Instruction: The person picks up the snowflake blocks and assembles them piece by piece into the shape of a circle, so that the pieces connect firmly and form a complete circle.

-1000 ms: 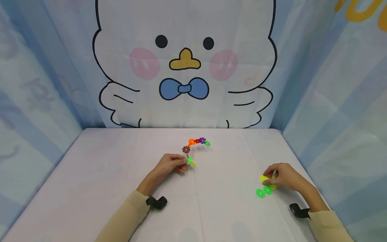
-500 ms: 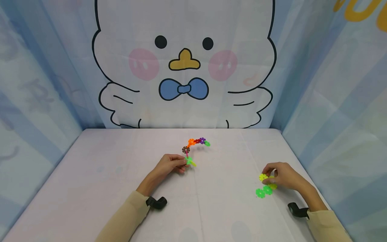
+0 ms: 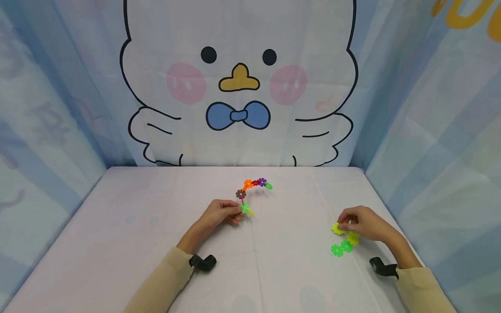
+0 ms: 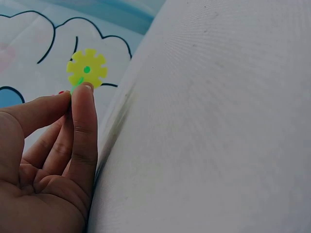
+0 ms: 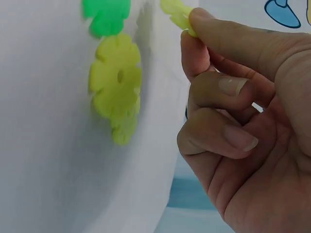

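Note:
My left hand [image 3: 219,214] pinches a green notched snowflake disc [image 3: 245,208] between thumb and index finger. That disc belongs to a curved chain of interlocked discs: a brown disc [image 3: 240,194], an orange disc [image 3: 248,183], a purple disc [image 3: 262,182] and others stretch away to the back right. A yellow disc [image 4: 87,69] joins at the near end, seen face-on in the left wrist view. On the right, my right hand [image 3: 365,222] pinches a loose yellow disc [image 5: 176,11] by its edge, above the table. Its other fingers curl toward the palm.
Below the right hand lie yellow discs [image 5: 116,75], overlapping, and two green discs [image 3: 346,246] on the white tablecloth [image 3: 176,278]. Printed curtains stand behind the table [image 3: 238,143] and at both sides. Each wrist wears a black camera mount [image 3: 203,262].
My right hand has lifted the yellow disc off the pile and shifted slightly left and away, uncovering the yellow discs beneath. My left hand and the chain stay put.

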### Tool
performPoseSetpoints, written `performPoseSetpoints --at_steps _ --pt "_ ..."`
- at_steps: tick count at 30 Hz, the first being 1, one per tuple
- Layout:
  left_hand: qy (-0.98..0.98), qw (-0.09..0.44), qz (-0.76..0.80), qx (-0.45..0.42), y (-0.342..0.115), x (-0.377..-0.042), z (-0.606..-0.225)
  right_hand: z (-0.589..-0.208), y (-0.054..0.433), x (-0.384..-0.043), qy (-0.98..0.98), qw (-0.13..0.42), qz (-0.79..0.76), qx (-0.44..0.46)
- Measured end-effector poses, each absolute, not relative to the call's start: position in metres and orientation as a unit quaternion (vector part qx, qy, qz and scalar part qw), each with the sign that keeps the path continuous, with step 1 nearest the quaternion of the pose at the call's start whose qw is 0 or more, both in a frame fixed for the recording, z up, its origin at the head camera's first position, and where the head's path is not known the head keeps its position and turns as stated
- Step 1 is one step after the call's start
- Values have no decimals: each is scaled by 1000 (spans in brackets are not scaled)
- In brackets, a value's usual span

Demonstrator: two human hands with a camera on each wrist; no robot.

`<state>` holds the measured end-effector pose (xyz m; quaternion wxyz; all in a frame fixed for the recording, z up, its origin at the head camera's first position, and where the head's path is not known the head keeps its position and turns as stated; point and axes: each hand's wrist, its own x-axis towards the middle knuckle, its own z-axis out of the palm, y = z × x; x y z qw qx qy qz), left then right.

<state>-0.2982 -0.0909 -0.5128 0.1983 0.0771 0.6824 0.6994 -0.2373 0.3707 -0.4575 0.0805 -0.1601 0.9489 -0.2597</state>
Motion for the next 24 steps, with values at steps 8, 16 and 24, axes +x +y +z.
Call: performPoseSetpoints --at_steps 8,16,24 --pt "682 200 699 77 -90 -298 -513 -459 349 -248 914 124 -346 -171" --pt "677 203 702 83 -91 -298 -514 -464 310 -264 891 134 -388 -192" --pt "678 205 701 82 -91 -297 -513 -469 266 -278 874 143 -420 -197"
